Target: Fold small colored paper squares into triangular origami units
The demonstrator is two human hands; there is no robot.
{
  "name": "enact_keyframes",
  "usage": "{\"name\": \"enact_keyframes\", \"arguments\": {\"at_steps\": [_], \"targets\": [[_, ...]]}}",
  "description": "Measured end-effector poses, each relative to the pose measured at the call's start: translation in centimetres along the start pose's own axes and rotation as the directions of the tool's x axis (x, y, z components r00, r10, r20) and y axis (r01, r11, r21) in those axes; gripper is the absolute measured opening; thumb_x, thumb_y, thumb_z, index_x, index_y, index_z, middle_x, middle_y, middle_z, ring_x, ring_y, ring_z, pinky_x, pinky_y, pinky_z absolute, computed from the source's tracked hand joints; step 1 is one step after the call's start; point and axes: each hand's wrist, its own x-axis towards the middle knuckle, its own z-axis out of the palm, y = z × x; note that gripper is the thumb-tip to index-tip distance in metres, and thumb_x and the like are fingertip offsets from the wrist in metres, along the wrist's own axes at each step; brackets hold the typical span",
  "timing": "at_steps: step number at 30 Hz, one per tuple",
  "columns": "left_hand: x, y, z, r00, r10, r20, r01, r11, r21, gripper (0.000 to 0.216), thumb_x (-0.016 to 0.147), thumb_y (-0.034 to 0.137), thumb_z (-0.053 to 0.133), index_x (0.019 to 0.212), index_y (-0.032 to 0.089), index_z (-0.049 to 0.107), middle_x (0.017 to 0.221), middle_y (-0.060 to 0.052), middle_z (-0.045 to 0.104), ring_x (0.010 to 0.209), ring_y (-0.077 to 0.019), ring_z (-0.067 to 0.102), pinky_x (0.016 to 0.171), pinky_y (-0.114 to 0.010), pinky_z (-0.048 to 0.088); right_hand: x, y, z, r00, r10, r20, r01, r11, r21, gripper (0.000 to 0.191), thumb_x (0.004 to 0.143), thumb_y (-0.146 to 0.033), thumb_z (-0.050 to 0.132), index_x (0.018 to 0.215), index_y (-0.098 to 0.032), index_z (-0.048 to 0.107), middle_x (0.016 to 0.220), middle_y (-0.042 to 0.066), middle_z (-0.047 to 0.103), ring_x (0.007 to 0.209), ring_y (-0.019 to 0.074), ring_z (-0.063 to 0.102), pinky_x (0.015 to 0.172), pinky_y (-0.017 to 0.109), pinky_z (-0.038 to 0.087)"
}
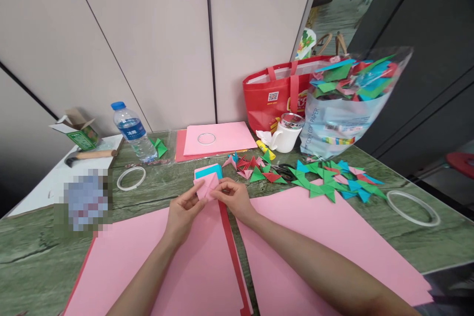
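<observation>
We hold a small folded pink paper (206, 187) near the middle of the tabletop (33, 261), our left hand's (182, 209) fingers closed on its left and lower edges, our right hand's (237, 200) fingers pinching its right side. Blue paper (212, 172) shows just behind; large pink sheets (148, 256) lie beneath our forearms.

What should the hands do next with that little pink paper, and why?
Probably have the right hand press a crease flatter with its fingertips. The little pink paper shows fold lines, the left hand holds its lower left, and the right fingertips are at its right side, so pressing there looks easy.
</observation>
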Motion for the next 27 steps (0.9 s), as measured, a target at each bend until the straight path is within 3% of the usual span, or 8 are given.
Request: {"name": "enact_keyframes", "arguments": {"at_steps": [10,23,27], "targets": [[-0.04,-0.29,0.18,1.000,0.016,0.023,-0.015,1.000,-0.011,0.066,0.062,0.023,0.068,0.123,0.016,0.044,0.067,0.002,0.058,0.064,-0.0105,0.051,0.058,-0.021,0.041,-0.05,0.10,0.12,1.000,-0.009,-0.021,0.009,1.000,-0.009,0.010,0.061,-0.025,0.068,0.058,-0.017,0.063,0.068,0.002,0.057,0.070,0.0145,0.053,0.064,0.026,0.041],[-0.30,0.11,0.71,0.996,0.034,0.082,-0.030,0.998,-0.056,0.070,0.061,0.020,0.067,0.125,0.014,0.040,0.060,0.004,0.054,0.059,-0.0079,0.048,0.056,-0.018,0.039,-0.23,0.14,0.28,0.996,-0.059,-0.067,0.054,0.997,-0.063,0.014,0.063,-0.029,0.066,0.059,-0.017,0.059,0.065,0.001,0.056,0.061,0.0124,0.050,0.055,0.024,0.040],[-0.17,0.31,0.53,0.997,0.016,0.077,-0.009,0.996,-0.092,0.065,0.059,0.020,0.068,0.121,0.014,0.047,0.062,0.002,0.055,0.062,-0.0092,0.049,0.058,-0.019,0.041,-0.20,0.18,0.24,0.996,-0.060,-0.068,0.056,0.997,-0.055,0.015,0.064,-0.030,0.065,0.060,-0.017,0.059,0.065,0.001,0.055,0.059,0.0117,0.049,0.053,0.023,0.039]]}}
